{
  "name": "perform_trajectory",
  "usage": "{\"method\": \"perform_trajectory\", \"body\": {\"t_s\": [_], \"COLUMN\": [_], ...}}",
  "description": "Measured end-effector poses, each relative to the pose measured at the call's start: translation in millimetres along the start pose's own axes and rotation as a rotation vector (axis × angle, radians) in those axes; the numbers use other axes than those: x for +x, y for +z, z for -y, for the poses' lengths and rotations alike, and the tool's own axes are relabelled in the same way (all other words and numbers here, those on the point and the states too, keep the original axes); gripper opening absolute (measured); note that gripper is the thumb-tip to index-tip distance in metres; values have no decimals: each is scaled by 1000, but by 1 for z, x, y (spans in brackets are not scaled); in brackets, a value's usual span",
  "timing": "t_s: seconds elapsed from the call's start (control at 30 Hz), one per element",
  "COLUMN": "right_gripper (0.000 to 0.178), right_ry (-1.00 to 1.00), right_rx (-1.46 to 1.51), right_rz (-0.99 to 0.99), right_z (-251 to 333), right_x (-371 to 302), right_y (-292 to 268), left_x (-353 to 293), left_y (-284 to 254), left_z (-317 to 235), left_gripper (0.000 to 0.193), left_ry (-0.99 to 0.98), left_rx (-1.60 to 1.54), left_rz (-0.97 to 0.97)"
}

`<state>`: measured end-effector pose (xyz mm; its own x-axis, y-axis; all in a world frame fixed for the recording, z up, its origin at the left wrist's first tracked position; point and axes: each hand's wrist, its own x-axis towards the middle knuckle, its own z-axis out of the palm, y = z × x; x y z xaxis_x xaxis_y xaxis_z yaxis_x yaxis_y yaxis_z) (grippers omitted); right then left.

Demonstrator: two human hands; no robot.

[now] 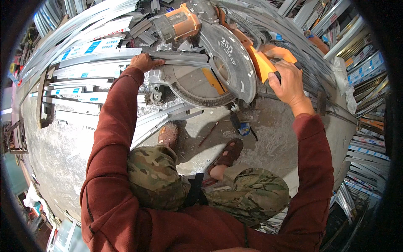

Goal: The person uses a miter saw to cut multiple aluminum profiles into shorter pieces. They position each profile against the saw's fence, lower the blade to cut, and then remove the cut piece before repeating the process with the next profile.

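Grey floor (pixel 273 130) | metal strips (pixel 98 72) around | left grip (pixel 142 62) clasps bar (pixel 184 62) | right grip (pixel 289 85) wraps saw handle (pixel 263 65)

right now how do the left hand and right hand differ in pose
The left hand lies on a metal bar; the right hand curls round the orange handle. The left hand is left of the grey guard, the right hand right of it. Both are bare, with maroon sleeves behind them.

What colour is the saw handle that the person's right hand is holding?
Mostly orange; the saw handle shows best in the head view.
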<state>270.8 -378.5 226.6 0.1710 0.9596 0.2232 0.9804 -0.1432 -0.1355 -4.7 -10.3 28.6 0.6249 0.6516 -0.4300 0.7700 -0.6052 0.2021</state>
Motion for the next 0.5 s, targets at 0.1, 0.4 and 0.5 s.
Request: {"method": "perform_trajectory", "body": {"t_s": [0.1,0.4,0.5], "right_gripper": [31,31,30], "right_ry": [-11,-14,-22], "right_rx": [-7,-4,-15], "right_rz": [-1,-25,-28], "right_z": [-3,-3,-3], "right_x": [-4,-8,-9], "right_y": [4,10,11], "left_x": [-1,1,0], "left_y": [0,6,5], "left_z": [-1,4,4], "left_gripper": [87,86,86], "left_ry": [-1,37,31], "left_rx": [4,-31,-18], "left_rz": [-10,-69,-78]}}
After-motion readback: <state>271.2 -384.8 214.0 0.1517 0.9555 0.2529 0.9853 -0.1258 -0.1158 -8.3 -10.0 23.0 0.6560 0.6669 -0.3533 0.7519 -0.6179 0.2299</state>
